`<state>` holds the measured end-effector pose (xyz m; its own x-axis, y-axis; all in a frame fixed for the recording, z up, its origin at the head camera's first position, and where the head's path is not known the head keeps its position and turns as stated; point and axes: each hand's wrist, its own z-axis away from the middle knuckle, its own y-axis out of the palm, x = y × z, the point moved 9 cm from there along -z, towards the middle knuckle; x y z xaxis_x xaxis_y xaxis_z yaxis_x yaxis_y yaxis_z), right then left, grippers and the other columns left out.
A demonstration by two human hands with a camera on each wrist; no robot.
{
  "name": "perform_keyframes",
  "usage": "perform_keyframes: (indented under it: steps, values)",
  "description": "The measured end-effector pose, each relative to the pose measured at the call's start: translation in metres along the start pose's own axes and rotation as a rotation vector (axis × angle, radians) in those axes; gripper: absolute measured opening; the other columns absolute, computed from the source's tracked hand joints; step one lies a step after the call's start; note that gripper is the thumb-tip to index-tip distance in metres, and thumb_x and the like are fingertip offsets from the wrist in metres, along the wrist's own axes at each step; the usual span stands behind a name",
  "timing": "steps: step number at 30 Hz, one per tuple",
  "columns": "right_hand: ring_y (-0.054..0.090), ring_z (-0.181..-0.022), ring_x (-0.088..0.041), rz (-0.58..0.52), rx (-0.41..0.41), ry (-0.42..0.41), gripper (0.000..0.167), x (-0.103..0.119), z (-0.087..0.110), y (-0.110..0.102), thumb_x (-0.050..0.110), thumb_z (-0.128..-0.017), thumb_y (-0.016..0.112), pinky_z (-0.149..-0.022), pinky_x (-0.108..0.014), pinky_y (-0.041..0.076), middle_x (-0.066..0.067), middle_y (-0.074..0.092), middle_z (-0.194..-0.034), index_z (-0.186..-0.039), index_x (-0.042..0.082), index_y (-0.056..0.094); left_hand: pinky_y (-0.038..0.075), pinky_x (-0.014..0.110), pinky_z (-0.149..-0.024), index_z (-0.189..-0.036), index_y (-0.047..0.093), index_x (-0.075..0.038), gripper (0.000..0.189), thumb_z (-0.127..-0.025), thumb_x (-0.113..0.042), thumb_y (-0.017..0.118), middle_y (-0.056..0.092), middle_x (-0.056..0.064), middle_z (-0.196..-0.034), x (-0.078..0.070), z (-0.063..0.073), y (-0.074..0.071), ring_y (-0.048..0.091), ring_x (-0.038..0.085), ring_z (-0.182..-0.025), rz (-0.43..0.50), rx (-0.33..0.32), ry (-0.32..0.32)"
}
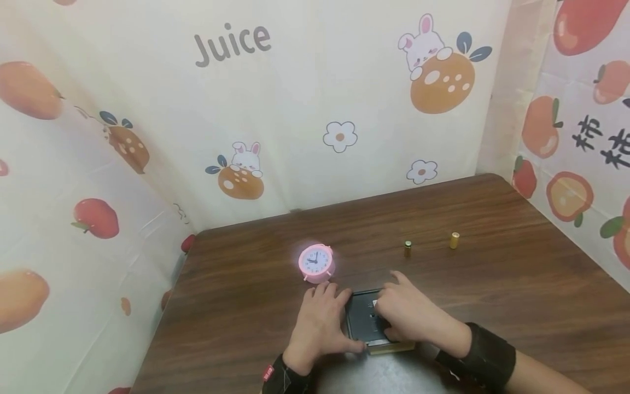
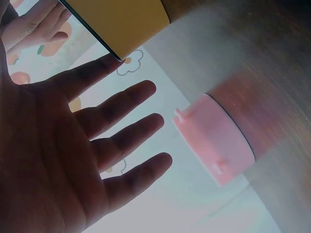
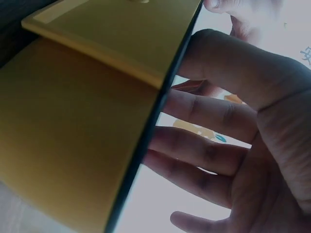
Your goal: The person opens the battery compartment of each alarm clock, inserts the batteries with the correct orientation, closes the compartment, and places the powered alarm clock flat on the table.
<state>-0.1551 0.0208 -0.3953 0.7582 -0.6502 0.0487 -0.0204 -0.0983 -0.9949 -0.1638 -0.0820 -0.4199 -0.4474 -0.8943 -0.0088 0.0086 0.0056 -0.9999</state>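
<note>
A square yellow box [image 2: 121, 24] with a black back panel [image 1: 363, 317] lies panel up on the table, between both hands. My left hand [image 1: 320, 323] has its fingers spread at the box's left side, the index fingertip at its edge and the thumb by its near edge. My right hand [image 1: 408, 309] touches the black panel from above with its fingertips, the little finger sticking out. In the right wrist view, the box's yellow side [image 3: 63, 131] hides those fingertips. Just beyond my left fingers stands a pink alarm clock [image 1: 316, 262].
Two small batteries stand upright farther back on the dark wooden table [image 1: 236, 306]: a green-topped battery [image 1: 407, 249] and a gold battery [image 1: 454, 240]. Fruit-printed cloth [image 1: 295, 98] hangs behind the table and along both sides.
</note>
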Motion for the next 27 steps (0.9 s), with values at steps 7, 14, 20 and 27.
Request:
perform_keyframes:
  steps: [7, 14, 20, 27]
  values:
    - [0.06, -0.074, -0.014, -0.017, -0.002, -0.005, 0.02, -0.0001, -0.0012, 0.0016, 0.026, -0.058, 0.084, -0.097, -0.066, 0.038, 0.012, 0.058, -0.061, -0.064, 0.02, 0.066, 0.043, 0.048, -0.099, -0.133, 0.054, -0.023, 0.1, -0.054, -0.083, 0.067, 0.057, 0.002, -0.126, 0.0008, -0.0003, 0.0028, 0.048, 0.022, -0.12, 0.01, 0.015, 0.001]
    - [0.061, -0.074, -0.015, -0.007, -0.014, 0.005, 0.02, -0.0005, -0.0023, 0.0018, 0.026, -0.058, 0.084, -0.099, -0.066, 0.035, 0.014, 0.057, -0.057, -0.062, 0.02, 0.065, 0.043, 0.048, -0.099, -0.135, 0.053, -0.023, 0.101, -0.055, -0.082, 0.068, 0.058, 0.002, -0.127, 0.002, -0.002, 0.0034, 0.049, 0.022, -0.12, 0.035, 0.023, 0.002]
    - [0.058, -0.069, -0.013, -0.016, -0.014, 0.029, 0.019, -0.0024, -0.0018, 0.0025, 0.027, -0.058, 0.084, -0.098, -0.065, 0.037, 0.015, 0.055, -0.055, -0.062, 0.021, 0.067, 0.043, 0.048, -0.1, -0.135, 0.053, -0.023, 0.1, -0.055, -0.082, 0.067, 0.058, 0.002, -0.127, 0.0027, -0.0021, 0.0042, 0.049, 0.022, -0.12, 0.037, 0.026, 0.002]
    - [0.057, -0.066, -0.013, -0.038, 0.003, 0.041, 0.018, -0.0032, -0.0008, 0.0029, 0.026, -0.058, 0.084, -0.097, -0.062, 0.039, 0.015, 0.053, -0.053, -0.061, 0.021, 0.067, 0.044, 0.048, -0.1, -0.135, 0.053, -0.023, 0.101, -0.056, -0.082, 0.067, 0.058, 0.003, -0.127, 0.0017, -0.0031, 0.0046, 0.049, 0.022, -0.121, 0.036, 0.028, 0.012]
